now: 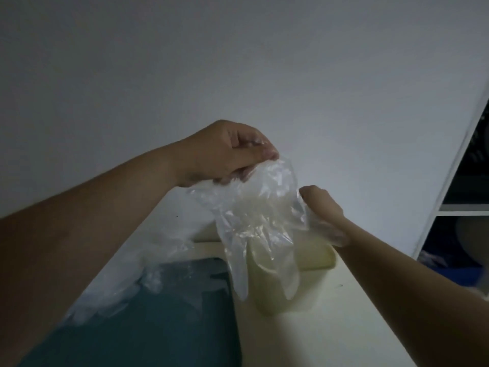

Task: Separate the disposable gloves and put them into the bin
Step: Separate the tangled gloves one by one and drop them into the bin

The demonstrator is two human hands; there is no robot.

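Note:
A clear disposable glove (pixel 260 221) hangs in the air, its fingers pointing down over a pale yellow bin (pixel 315 263). My left hand (pixel 227 152) pinches the glove's cuff at the top. My right hand (pixel 321 207) grips the glove's right edge, with thin plastic bunched under its palm. A heap of more clear gloves (pixel 124 279) lies on the table to the left, partly behind my left forearm.
A dark teal mat (pixel 164 319) covers the near part of the cream table (pixel 352 313). A plain wall stands behind. White shelving (pixel 460 207) with dark items fills the right edge.

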